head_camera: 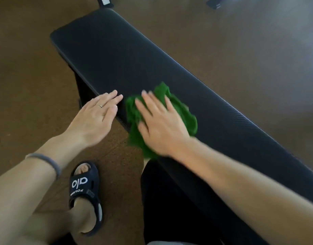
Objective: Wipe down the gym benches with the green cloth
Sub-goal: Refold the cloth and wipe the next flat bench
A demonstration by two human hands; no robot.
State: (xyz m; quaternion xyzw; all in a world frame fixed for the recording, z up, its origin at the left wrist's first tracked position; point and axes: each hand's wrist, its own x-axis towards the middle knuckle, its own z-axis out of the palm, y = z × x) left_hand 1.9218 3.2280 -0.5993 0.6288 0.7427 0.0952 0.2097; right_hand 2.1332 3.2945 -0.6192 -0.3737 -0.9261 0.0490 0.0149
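Nearest to me, my foot in a dark slide sandal (85,195) stands on the brown floor (25,71), close beside the bench's near side. My left hand (95,115) is flat with the fingers straight and close together, holding nothing; its fingertips reach the near edge of the black bench pad (106,55), though I cannot tell if they press on it. A thin ring sits on one finger and a grey band (46,161) circles that wrist. Just beside it, my right hand (159,124) lies spread wide, palm down, pressing the green cloth (185,117) onto the pad. The cloth is crumpled, lying on the pad near its near edge, with one corner hanging over that edge. Beyond my hands the pad runs bare to its rounded far end, with open floor on both sides.
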